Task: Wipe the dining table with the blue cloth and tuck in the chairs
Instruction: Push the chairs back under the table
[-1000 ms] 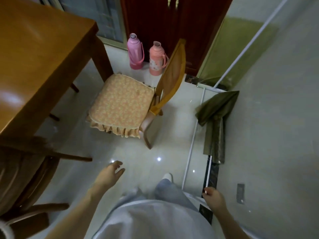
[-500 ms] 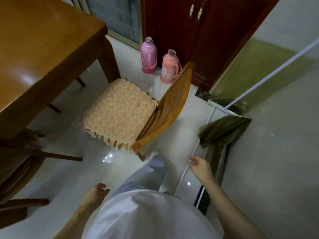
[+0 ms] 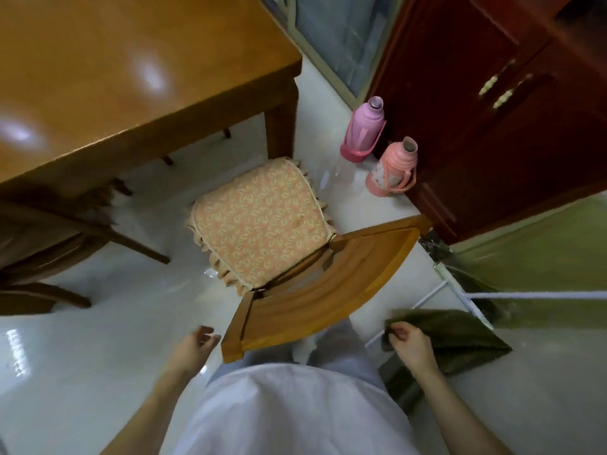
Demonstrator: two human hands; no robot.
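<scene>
A wooden chair (image 3: 328, 284) with a patterned orange cushion (image 3: 262, 221) stands pulled out from the dining table (image 3: 115, 77), its curved backrest just in front of my body. My left hand (image 3: 193, 348) hovers with loose fingers a little left of the backrest's near end, not touching it. My right hand (image 3: 407, 344) is to the right of the backrest, fingers loosely curled, holding nothing. Another dark wooden chair (image 3: 49, 257) sits partly under the table at the left. No blue cloth is in view.
Two thermos flasks, a purple thermos (image 3: 363, 129) and a pink thermos (image 3: 394, 167), stand on the floor beside a dark red cabinet (image 3: 492, 110). An olive green cloth (image 3: 456, 339) hangs on a white rack (image 3: 466, 297) to my right. The floor is glossy white tile.
I have stepped up behind the cushioned chair, so its backrest is now right in front of me. Both hands have risen toward the backrest, one on each side.
</scene>
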